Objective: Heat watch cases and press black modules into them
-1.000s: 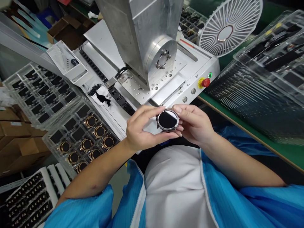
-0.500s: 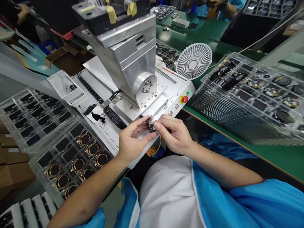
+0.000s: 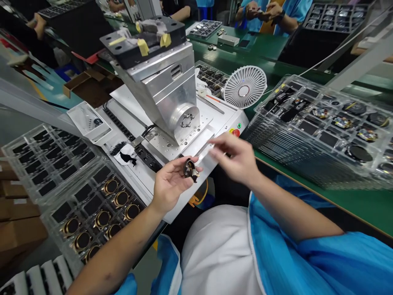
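My left hand (image 3: pixel 170 180) grips a small round watch case (image 3: pixel 190 170) by its edge, and the dark inside with small parts shows. To the right, my right hand (image 3: pixel 235 157) is raised apart from the case, over the front of the white machine base. Its fingers are smeared by motion; a pale blur lies by their tips, and I cannot make out whether they hold anything. Left of my left forearm lies a clear tray (image 3: pixel 89 205) with several gold-rimmed watch cases and dark square pads.
A metal fixture (image 3: pixel 166 94) stands on the white machine base (image 3: pixel 123 100), with a red stop button (image 3: pixel 236 132) at its front. A white fan (image 3: pixel 245 87) is behind. Stacked clear trays (image 3: pixel 322 123) stand right, another parts tray (image 3: pixel 49 155) left. Co-workers' hands (image 3: pixel 260 10) are across the bench.
My right hand has let go of the watch case and moved right and slightly up. My left hand has turned the case so that its round inside shows. The camera view has shifted slightly.
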Motion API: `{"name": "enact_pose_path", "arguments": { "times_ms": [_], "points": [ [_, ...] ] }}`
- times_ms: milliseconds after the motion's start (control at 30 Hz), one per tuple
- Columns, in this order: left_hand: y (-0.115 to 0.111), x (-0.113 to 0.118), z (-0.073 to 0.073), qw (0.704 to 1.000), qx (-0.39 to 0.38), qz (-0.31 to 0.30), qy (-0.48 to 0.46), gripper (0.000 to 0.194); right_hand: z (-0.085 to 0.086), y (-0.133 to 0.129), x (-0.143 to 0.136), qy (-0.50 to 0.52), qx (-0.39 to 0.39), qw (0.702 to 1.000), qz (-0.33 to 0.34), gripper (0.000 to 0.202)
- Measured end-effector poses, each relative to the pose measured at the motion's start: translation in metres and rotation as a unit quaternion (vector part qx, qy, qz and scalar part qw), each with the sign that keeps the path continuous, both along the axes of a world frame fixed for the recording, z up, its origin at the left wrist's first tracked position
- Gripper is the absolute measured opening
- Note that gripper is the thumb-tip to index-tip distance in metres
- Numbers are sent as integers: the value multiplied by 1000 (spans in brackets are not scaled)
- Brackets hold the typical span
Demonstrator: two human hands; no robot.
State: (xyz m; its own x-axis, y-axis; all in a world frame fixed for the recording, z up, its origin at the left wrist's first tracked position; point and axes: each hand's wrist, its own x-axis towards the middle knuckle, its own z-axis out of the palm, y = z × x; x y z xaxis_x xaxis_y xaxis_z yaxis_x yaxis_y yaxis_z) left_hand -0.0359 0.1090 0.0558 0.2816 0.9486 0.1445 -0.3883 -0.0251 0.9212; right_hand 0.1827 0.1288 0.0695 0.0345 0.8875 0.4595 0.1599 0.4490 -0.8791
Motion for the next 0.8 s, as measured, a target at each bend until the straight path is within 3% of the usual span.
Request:
{"name": "enact_pose_path", "arguments": {
  "times_ms": [33,100,233,400,567,667,800],
  "points": [
    [0,0,0,1000,16,9,15,49,0,10,7,17,-62,996,-66,12],
    [-1,2,0,995,54,49,61,52,-2,28,19,33,-182,975,-125,16],
    [-7,6,-1,978,78,117,152,48,-8,48,21,31,-293,953,-72,25],
    [-7,10,2,979,-54,121,155,41,-10,51,7,88,-286,951,-81,26],
    [1,8,2,983,-84,104,126,38,-1,39,5,98,-212,968,-91,24],
    [1,8,0,985,-97,92,112,34,12,15,0,115,-177,977,-39,25],
    [-1,9,-4,982,-127,96,104,32,24,-17,-17,111,-209,971,31,31]
  ]
}}
